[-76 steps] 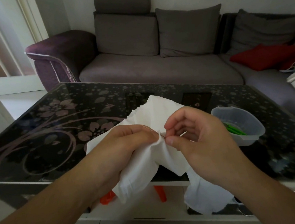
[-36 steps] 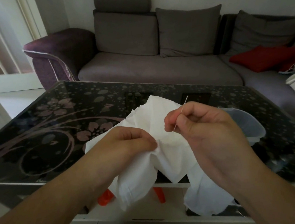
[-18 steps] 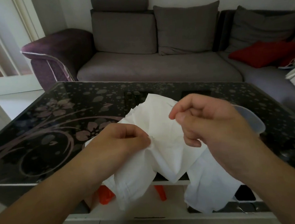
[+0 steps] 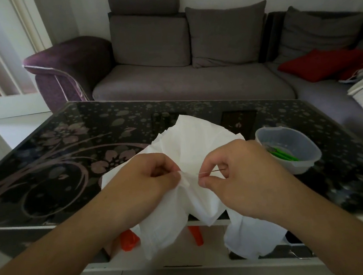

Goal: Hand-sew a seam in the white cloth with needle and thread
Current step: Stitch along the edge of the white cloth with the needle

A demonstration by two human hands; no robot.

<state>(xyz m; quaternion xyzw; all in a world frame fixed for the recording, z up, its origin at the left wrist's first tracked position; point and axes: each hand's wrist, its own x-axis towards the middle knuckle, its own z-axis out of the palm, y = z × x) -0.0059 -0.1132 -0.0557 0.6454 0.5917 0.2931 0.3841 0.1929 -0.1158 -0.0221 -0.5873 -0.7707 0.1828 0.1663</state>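
Cloth: crumpled white woven cloth (image 4: 196, 149) held above the near edge of the black floral-print glass tabletop (image 4: 67, 151), its lower folds hanging past that edge.
Left hand (image 4: 146, 180): grip pinched on a small fold of the cloth at the seam line.
Right hand (image 4: 239, 171): grip pinched, thumb against forefinger, on a thin steel needle (image 4: 211, 171) that lies nearly level, tip aimed at the fold.
Change: half a second ago the right hand was raised and drawn away from the cloth, pulling thread through; now it is low again, just beside the left.
Meaning: one stitch looks finished; next entry is being lined up.
Thread: too fine to make out.
Nearby: translucent plastic tub (image 4: 289, 150) with green items, right.
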